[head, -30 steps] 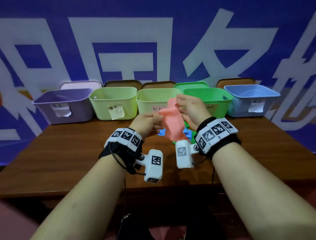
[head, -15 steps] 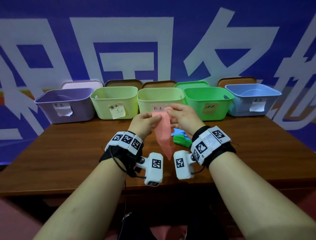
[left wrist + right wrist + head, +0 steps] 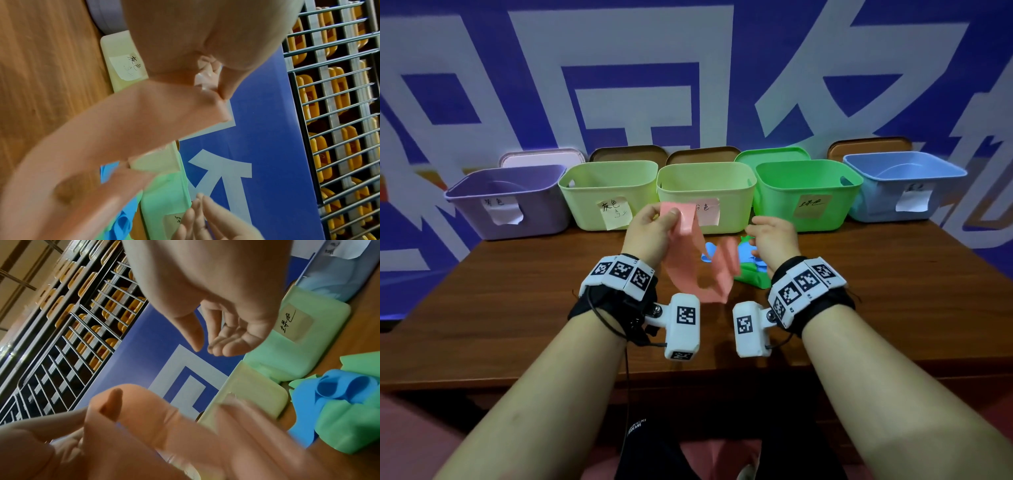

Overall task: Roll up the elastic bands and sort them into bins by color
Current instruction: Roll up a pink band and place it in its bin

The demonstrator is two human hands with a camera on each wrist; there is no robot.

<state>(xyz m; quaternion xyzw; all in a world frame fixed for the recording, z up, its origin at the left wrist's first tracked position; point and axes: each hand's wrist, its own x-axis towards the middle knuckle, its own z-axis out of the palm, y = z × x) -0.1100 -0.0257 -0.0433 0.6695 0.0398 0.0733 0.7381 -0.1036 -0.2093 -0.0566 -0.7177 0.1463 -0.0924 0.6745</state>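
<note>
Head view: high, looking forward and down over brown wooden desk (image 3: pixel 517 308). Wrist views: close, rolled sideways, facing fingertips. All share the green plastic bin (image 3: pixel 808 195) (image 3: pixel 164 203) (image 3: pixel 298 340).

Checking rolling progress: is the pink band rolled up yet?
Not rolled: the pink band hangs loose, pinched at its top by the left hand.

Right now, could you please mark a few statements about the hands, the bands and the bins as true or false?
1. The left hand pinches the pink band. True.
2. The right hand also holds the pink band. False: its fingers are relaxed and it holds nothing.
3. Blue band and green band lie together on the table. True.
4. The pink band is already rolled tight. False: it hangs in a loose strip.
5. Six bins stand in the row. False: five.
</note>
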